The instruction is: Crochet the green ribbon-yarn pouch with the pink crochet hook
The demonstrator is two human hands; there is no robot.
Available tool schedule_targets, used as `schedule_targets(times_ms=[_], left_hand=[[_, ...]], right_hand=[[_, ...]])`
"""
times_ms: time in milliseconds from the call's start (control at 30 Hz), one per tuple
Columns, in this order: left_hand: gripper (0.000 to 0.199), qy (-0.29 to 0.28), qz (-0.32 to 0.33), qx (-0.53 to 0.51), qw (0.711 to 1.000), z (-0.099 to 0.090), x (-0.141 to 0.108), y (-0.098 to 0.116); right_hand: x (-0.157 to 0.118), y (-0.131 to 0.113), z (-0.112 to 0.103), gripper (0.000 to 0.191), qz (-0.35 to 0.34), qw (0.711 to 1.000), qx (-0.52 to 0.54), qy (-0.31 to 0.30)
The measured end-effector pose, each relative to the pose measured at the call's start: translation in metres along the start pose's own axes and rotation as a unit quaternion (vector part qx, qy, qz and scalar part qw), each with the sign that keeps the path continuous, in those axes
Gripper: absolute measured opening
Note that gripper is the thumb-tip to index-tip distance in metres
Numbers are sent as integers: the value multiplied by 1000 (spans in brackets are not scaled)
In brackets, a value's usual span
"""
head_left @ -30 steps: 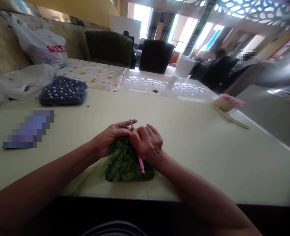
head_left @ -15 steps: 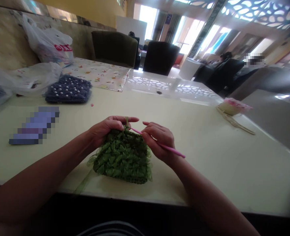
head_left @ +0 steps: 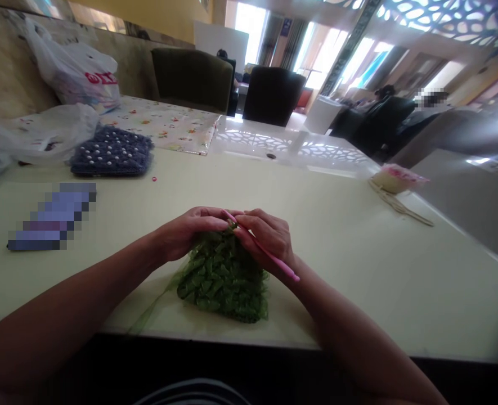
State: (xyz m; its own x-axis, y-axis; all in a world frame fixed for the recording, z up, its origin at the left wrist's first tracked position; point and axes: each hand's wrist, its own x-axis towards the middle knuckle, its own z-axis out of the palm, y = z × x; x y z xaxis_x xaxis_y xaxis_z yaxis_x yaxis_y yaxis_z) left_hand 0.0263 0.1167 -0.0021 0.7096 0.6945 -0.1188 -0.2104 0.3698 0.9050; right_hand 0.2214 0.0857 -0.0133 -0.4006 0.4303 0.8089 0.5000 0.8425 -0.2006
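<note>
A green ruffled ribbon piece [head_left: 223, 281] hangs from my hands, its lower edge near the table's front. My left hand [head_left: 189, 230] pinches its top edge, thumb over the fingers. My right hand [head_left: 269, 233] is closed around a pink crochet hook [head_left: 276, 260], whose tip lies at the top of the green piece beside my left fingertips. Both hands meet there, and the fine loops between them are too small to tell. A loose green ribbon [head_left: 158, 304] trails down to the left over the table edge.
On the pale table [head_left: 337, 253] are a blurred-out flat object [head_left: 54, 216], a navy beaded piece [head_left: 111, 152], plastic bags [head_left: 80, 76] and a small red ring [head_left: 154, 179]. A pink-topped bowl [head_left: 394, 179] with cord stands right. People sit beyond.
My hands have come together, with the left fingers now folded in and the hook's tip raised between them. The green piece has shifted slightly right and turned.
</note>
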Motion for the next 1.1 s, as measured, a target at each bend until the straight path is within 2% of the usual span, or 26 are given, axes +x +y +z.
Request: schedule_targets(times_ms=[100, 167, 300, 400, 500, 633, 733, 800, 900, 1000, 1067, 1100], left_hand=[[16, 13, 26, 52, 998, -6, 1, 4], [26, 29, 20, 69, 997, -8, 1, 7], [46, 43, 7, 38, 998, -10, -2, 15], [44, 39, 34, 46, 998, -9, -4, 17], [44, 43, 51, 69, 995, -9, -4, 17], [44, 83, 83, 122, 986, -6, -4, 15], [45, 117, 113, 198, 967, -1, -6, 14], [46, 140, 139, 277, 941, 4, -7, 13], [46, 180, 186, 396, 881, 10, -7, 10], [46, 200, 236, 454, 836, 14, -6, 4], [46, 200, 257, 450, 831, 16, -5, -3], [46, 202, 254, 428, 844, 17, -4, -6]], right_hand=[[2, -2, -4, 11, 45, 997, 62, 8], [4, -2, -6, 11, 93, 988, 120, 0], [8, -1, -13, 18, 175, 962, 203, -45], [11, 1, -19, 20, 179, 953, 229, -82], [15, 3, -25, 20, 146, 957, 221, -118], [17, 4, -30, 22, 84, 970, 166, -153], [17, 4, -30, 22, 51, 979, 105, -166], [16, 3, -28, 21, 34, 983, 47, -174], [14, 1, -23, 21, -1, 980, -54, -189], [10, -1, -11, 24, -38, 972, -160, -170], [6, -2, 0, 26, -53, 964, -221, -139], [3, -3, 5, 26, -55, 961, -243, -120]])
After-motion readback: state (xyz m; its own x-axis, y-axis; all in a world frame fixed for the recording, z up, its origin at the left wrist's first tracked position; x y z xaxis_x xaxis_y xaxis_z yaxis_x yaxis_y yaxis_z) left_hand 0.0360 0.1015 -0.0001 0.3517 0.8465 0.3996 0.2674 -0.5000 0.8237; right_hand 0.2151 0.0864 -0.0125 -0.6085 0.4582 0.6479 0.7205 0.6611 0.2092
